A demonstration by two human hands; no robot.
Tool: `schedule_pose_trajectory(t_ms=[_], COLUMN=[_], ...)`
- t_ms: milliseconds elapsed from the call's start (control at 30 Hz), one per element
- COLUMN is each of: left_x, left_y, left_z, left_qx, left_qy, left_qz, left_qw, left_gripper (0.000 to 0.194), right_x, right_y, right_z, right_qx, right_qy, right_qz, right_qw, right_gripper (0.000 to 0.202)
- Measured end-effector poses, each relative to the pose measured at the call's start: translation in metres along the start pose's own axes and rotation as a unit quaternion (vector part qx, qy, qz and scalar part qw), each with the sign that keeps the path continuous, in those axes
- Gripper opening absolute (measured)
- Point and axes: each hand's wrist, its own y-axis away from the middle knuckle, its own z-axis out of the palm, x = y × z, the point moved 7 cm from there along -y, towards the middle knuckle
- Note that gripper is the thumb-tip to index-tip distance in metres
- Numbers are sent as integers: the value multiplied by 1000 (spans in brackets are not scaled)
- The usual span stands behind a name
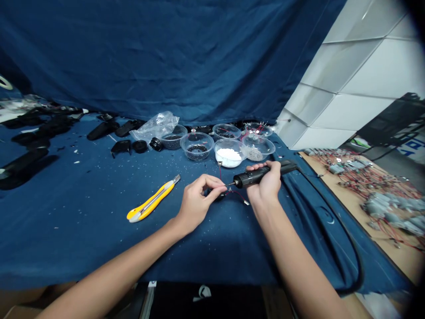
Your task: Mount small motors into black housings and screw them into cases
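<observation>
My right hand is wrapped round a black corded electric screwdriver, its thin bit pointing left. At the bit's tip, my left hand pinches with thumb and fingertips; what lies between them is too small to tell. A small dark part shows partly behind the left fingers. Thin red and black wires run from near it to a small white connector. A yellow utility knife lies on the cloth left of my left hand.
Beyond the hands stand several clear bowls of small parts, one holding white pieces. A plastic bag and black housings lie at the back left. Wired grey motors cover a board at right. The screwdriver's cord loops down the right side.
</observation>
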Motion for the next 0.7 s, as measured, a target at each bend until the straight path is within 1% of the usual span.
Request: schedule_pose_trajectory(t_ms=[67,133,267,300,333,400,500,600,700], left_x=[-2,-1,2,2,2,2,9,17,20], left_y=[3,5,7,7,6,5,4,5,6], left_z=[1,2,4,4,2,-2,-4,0,4], left_qx=[17,18,-28,-32,-28,-3,25,18,6], left_qy=[0,-4,-4,-14,-30,-63,-107,-141,-164], left_qz=[-13,-9,20,23,24,30,61,99,117], left_qw=[1000,1000,999,999,999,998,992,985,979], left_gripper=[15,14,8,8,8,6,3,2,4], right_x=[2,3,4,4,4,3,3,2,4], right_y=[-2,-3,-4,-4,-4,-4,-4,-5,-7], right_z=[-2,-4,-7,-7,-8,-8,-9,-11,-14], right_qx=[10,17,22,22,23,23,20,21,28], right_qy=[-4,-7,-8,-8,-7,-6,-10,-16,-10], right_qz=[7,14,28,29,28,24,16,4,3], right_qw=[1000,1000,999,999,999,999,1000,1000,1000], right_gripper=[15,16,17,17,17,16,15,14,15])
